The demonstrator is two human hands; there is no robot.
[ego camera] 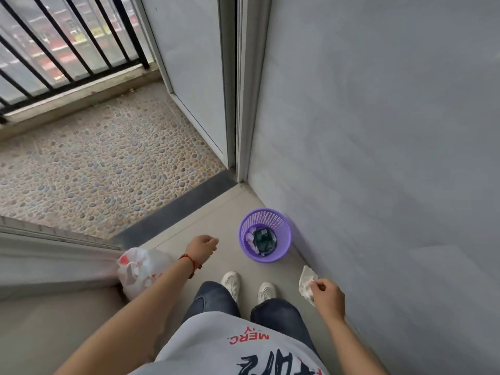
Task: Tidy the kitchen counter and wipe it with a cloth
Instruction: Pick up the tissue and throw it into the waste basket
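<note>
A small purple plastic waste basket [281, 255] stands on the floor against the grey wall, with a dark packet and pale scraps inside. My right hand [328, 297] grips a crumpled white cloth [305, 282] low beside the wall, to the right of and nearer than the basket. My left hand [203, 247] hangs over the floor just left of the basket, fingers loosely curled, holding nothing; a red string sits on its wrist. No counter is in view.
A white and red plastic bag [138, 269] lies on the floor at the left, by a sliding door track. Ahead, a dark threshold [176, 212] leads to a pebble-tiled balcony [94, 163] with black railings. My feet in white shoes [232, 282] stand just short of the basket.
</note>
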